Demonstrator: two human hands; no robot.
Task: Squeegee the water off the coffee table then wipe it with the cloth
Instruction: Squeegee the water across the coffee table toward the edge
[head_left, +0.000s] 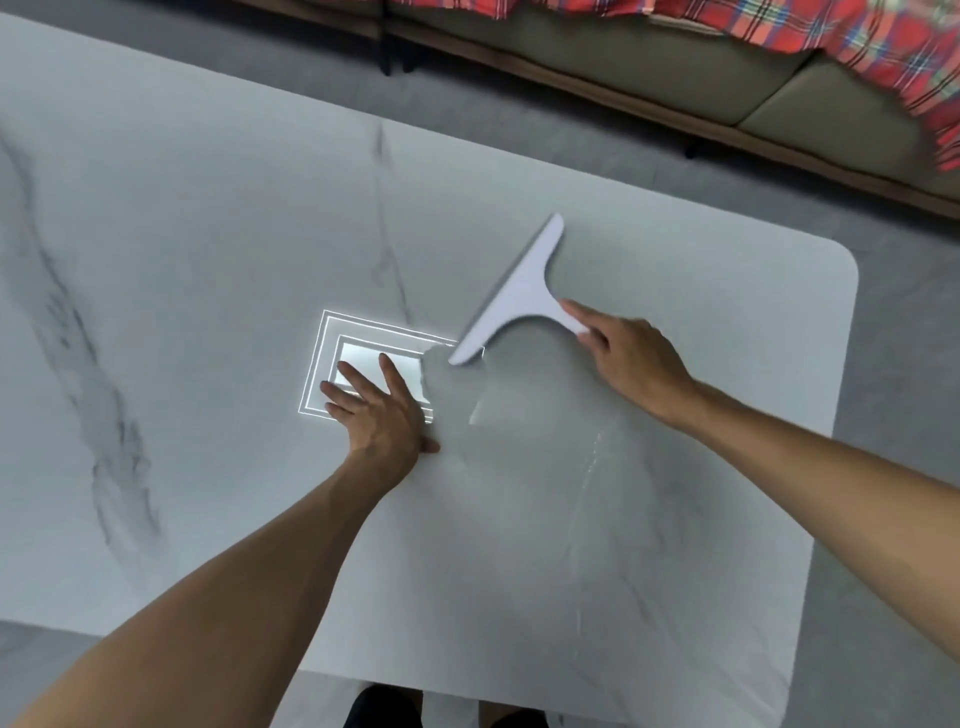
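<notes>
A white T-shaped squeegee (519, 296) lies with its blade on the white marble coffee table (208, 260), blade running diagonally from upper right to lower left. My right hand (628, 358) grips its short handle. A thin film of water (519, 415) spreads below the blade, with a streak (589, 467) running toward the near edge. My left hand (379, 410) rests flat on the tabletop with fingers spread, just left of the wet patch, over a bright rectangular reflection of a ceiling light (374, 364). No cloth is in view.
A sofa (675, 62) with a red plaid blanket (831, 36) stands beyond the table's far edge, across a strip of grey floor (898, 364). The table's rounded right corner (841, 260) is near the squeegee. Dark shoes (384, 706) show below the near edge.
</notes>
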